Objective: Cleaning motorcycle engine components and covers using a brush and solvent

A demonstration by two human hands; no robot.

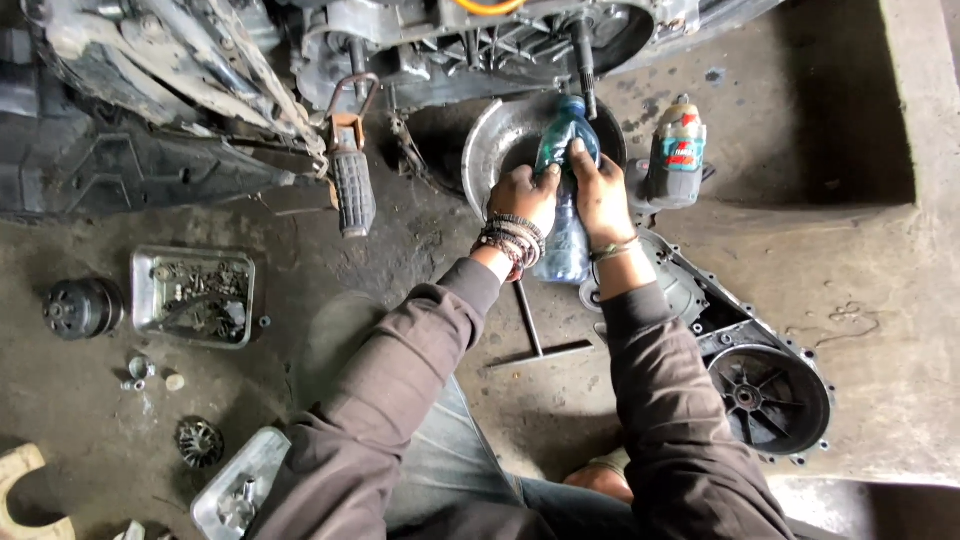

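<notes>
Both hands clasp a clear plastic bottle (pixel 566 215), left hand (pixel 525 197) at its 9 o'clock, right hand (pixel 601 195) at 3 o'clock, its neck tilted over a round metal dish (pixel 488 140) at 12 o'clock. Squeezed too hard, liquid could likely splash onto the concrete floor (pixel 870 300) or the engine cover (pixel 765 385) at 5 o'clock.

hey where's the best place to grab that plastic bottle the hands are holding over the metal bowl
Probably around its clear middle, from both sides: the plastic bottle is tilted cap-down toward the metal bowl, and the left hand and right hand already flank it there.
</notes>
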